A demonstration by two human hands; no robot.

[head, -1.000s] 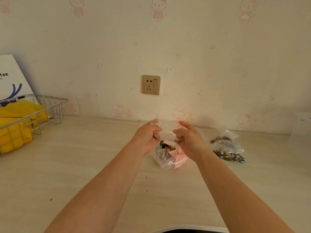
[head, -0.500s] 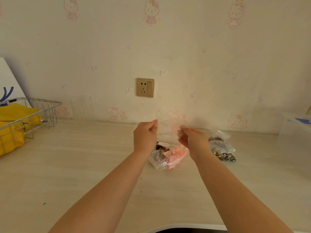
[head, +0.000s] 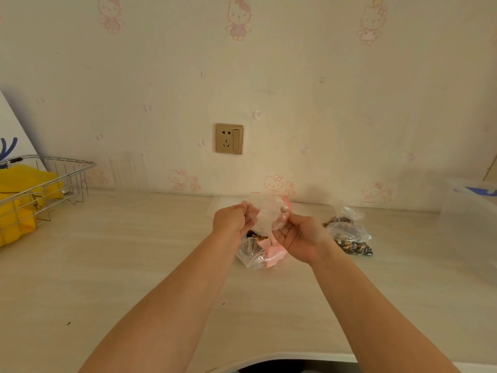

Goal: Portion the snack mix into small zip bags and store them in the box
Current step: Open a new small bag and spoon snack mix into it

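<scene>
Hands (head: 234, 220) pinching empty zip bag (head: 269, 211) above snack-mix bag (head: 255, 251).

A cream wall (head: 295, 84) papered with faint pink cartoon cats and small flowers rises behind a pale wood-grain countertop (head: 113, 265), whose near edge curves in a white rim at the bottom. A gold-coloured wall socket (head: 229, 138) with 1 switch sits low on the wall, near the middle. At the left, a wire basket (head: 67, 175) holding yellow items stands on the counter in front of a leaning white board (head: 12, 135) with blue marks, under soft, even light.
</scene>
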